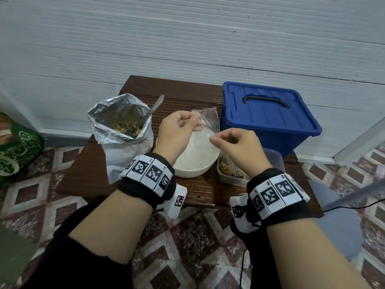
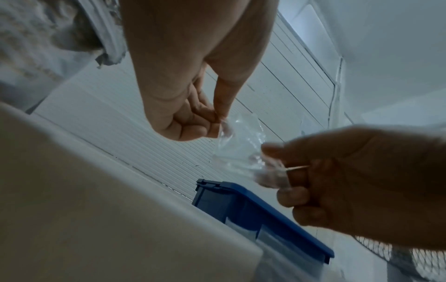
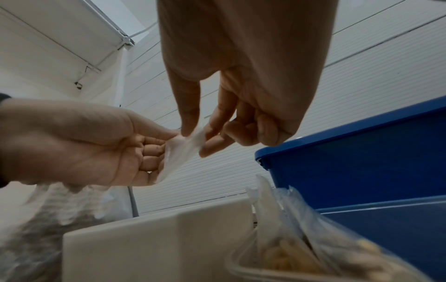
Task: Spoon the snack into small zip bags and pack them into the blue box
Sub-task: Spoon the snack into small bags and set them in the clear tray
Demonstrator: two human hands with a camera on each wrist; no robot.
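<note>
Both hands are working an empty small zip bag (image 1: pixel 206 124) in the air above the white bowl (image 1: pixel 195 161), approx. mid tabletop (image 1: pixel 187 94). The left hand (image 1: pixel 177 130) is pinching one lip of the bag between thumb & fingers (image 2: pixel 193 131), the rest of them curled in. The right hand (image 1: pixel 237 147) is pinching the opposite lip w/ thumb and forefinger, other fingers (image 3: pixel 251 131) tucked. From the wrist views the film is stretching between the two pinches, so the step in hand is prob. prying the zip mouth open; whether the seal is already parted is hard to say, the plastic being clear and blurred.

The snack (image 1: pixel 127 128) is sitting in the open foil pouch (image 1: pixel 123 130) at the left of the tabletop, w/ the spoon (image 1: pixel 152 111) standing in it, handle leaning back-right. Filled zip bags (image 1: pixel 227 167) are standing in the clear plastic tub (image 1: pixel 273 159) just right of the bowl, under the right wrist. The blue box (image 1: pixel 268 113) is sitting at the back right, lid on, handle flat.

Judging from this, the task is partway: some bags filled, none visibly in the blue box. Next move calls for the left hand holding the mouth wide by itself, so the right hand is free to go across to the spoon. Thin film collapses easily, so the grip needs to stay on the lip, bag over the bowl to catch spills. The box lid also needs coming off before packing.
</note>
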